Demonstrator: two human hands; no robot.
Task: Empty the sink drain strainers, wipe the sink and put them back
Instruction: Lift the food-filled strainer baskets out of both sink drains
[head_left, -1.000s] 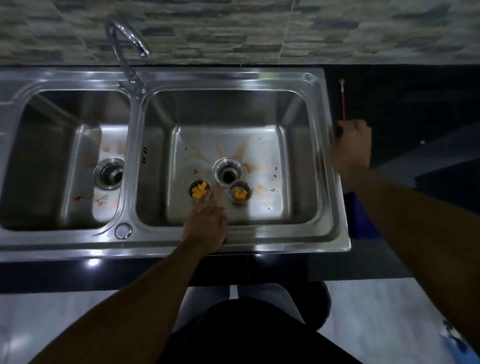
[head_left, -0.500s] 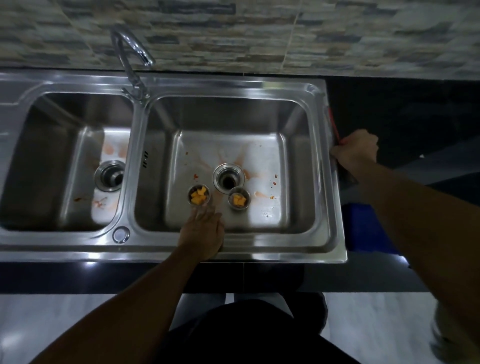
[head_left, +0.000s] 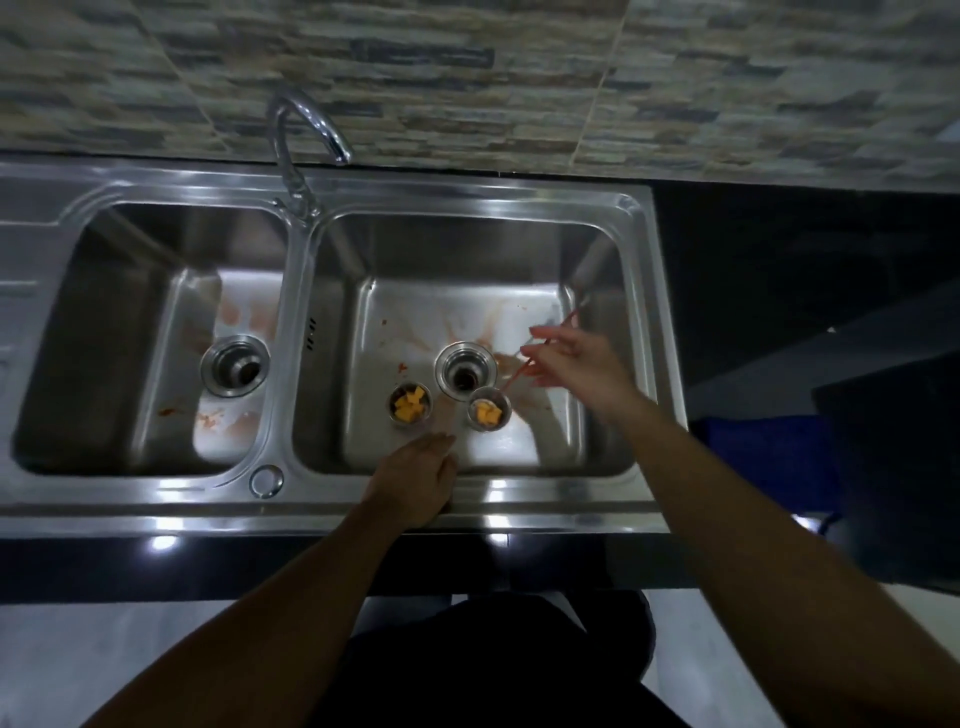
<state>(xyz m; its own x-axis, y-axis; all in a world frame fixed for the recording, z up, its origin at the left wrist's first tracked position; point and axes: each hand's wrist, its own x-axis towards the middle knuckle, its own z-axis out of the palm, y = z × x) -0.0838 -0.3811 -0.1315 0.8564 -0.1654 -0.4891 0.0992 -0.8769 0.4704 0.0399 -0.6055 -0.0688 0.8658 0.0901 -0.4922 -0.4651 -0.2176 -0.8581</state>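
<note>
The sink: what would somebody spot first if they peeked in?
The bright orange chunks pop out: they fill the left strainer and the right strainer, both sitting on the floor of the right basin near its open drain. Above them the right hand pinches a thin red stick, and the left hand lies at the front rim.

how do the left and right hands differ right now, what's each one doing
The left hand has straight fingers and holds nothing; the right hand pinches a thin red stick. The left hand lies at the sink's front rim; the right hand is out over the right basin, beside its open drain. Both are near the left strainer and right strainer.
</note>
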